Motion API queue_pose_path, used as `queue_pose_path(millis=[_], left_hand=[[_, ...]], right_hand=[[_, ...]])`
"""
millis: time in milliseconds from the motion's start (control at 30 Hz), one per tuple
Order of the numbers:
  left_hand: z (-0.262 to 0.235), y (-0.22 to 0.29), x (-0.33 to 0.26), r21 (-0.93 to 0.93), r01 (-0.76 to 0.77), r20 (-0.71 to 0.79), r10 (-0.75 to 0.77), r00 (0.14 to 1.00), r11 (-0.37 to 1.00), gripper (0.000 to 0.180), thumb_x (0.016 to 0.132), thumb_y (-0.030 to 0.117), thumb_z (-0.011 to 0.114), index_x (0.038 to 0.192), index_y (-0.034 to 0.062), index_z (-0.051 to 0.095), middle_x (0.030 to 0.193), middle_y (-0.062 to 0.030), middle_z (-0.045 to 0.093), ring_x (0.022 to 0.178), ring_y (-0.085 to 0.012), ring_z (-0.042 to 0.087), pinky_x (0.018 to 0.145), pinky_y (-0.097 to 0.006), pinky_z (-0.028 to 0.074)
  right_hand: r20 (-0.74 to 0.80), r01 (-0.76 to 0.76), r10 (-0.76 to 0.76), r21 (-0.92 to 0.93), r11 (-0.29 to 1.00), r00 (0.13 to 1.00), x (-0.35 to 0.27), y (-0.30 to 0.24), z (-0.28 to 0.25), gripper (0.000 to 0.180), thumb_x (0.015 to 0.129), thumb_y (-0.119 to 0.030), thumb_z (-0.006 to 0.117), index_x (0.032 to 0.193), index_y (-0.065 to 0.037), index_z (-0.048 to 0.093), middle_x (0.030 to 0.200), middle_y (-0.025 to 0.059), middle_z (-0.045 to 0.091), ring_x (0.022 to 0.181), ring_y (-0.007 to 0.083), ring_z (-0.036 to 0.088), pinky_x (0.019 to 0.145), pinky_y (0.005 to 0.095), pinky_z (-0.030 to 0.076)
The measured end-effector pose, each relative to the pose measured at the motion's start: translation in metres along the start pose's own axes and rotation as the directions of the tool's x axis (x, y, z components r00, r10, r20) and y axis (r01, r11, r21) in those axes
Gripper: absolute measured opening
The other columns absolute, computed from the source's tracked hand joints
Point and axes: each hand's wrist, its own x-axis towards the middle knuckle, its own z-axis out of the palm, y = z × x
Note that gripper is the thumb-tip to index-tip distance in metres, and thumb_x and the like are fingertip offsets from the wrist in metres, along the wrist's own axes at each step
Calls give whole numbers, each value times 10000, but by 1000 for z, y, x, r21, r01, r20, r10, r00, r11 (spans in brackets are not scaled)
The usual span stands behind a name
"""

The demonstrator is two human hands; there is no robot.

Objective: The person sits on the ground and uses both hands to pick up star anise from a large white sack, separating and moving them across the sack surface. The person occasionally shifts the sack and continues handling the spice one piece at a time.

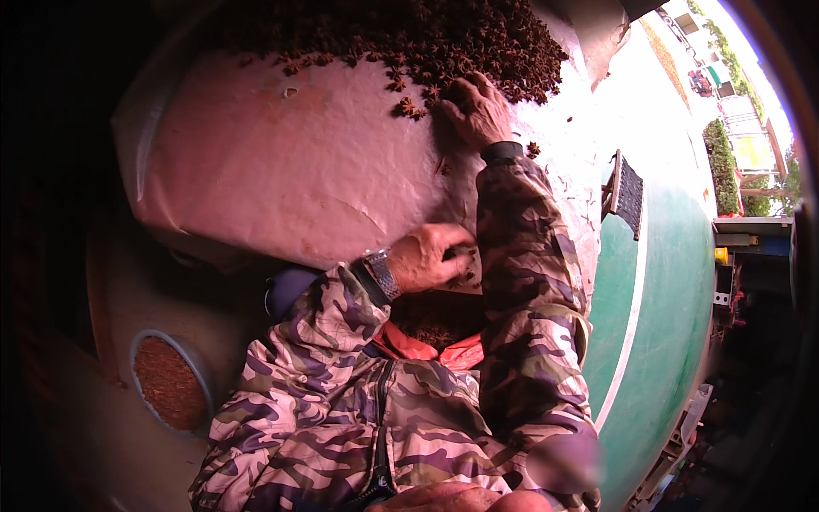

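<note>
A large heap of dark brown star anise (478, 38) lies on a pale plastic-covered surface (281, 188). At the heap's near edge my right hand (478, 109) rests with bent, parted fingers touching the pods; its underside is hidden. Closer to my body, my left hand (426, 258) is curled, thumb and fingers brought together, with blurred fingertips. What it holds, if anything, I cannot make out. Small dark bits lie by those fingertips. Below that hand, in front of my jacket, is a dark opening with brown bits (435, 317) and red material (461, 352) along its edge.
A few loose star anise (408, 107) lie apart from the heap. To the left stands a blue-rimmed round tub (171, 384) full of brown material. On the right, a dark slatted object (627, 196) stands by the green floor (674, 316) with its white line.
</note>
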Motion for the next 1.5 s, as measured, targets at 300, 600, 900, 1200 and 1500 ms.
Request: queue_pose_path(millis=[300,600,900,1200,1500], left_hand=[[-26,-26,5,-66,158,-430,-171,886,985,184,960,130,687,1099,10,679,951,-159,752,873,-246,751,768,-345,591],[-36,-52,12,-19,197,-448,-185,875,980,205,960,84,680,1143,-10,682,1016,-108,762,943,-166,736,847,-300,582],[-35,-55,12,29,199,-449,-165,878,980,220,963,110,691,1147,-10,679,1011,-123,762,911,-173,741,820,-305,589],[-30,-48,16,37,213,-436,-176,883,976,220,964,118,696,1139,-15,681,1003,-134,765,894,-177,743,808,-311,592],[-21,-35,19,-41,222,-360,-222,906,974,215,972,89,676,1158,-17,675,1039,-130,762,948,-185,741,835,-317,594]], right_hand=[[58,57,-57,6,998,997,-99,-17,-45,579,888,-430,743,1393,-176,616,1511,137,502,1381,385,465,1135,528,367],[55,32,-35,66,997,998,-181,-58,-84,388,910,-229,714,1250,-49,663,1406,149,585,1356,367,501,1089,487,417],[-59,-229,252,261,938,966,-159,-66,-79,227,891,-108,742,1106,-55,692,1027,150,689,888,351,686,770,422,560],[71,-109,110,-28,994,991,-142,-69,-52,87,913,-136,645,941,-64,686,1039,154,650,952,376,646,809,483,533],[16,-373,437,547,749,899,-178,-49,-66,150,971,-70,664,1118,-46,648,983,193,696,820,296,691,723,403,542]])
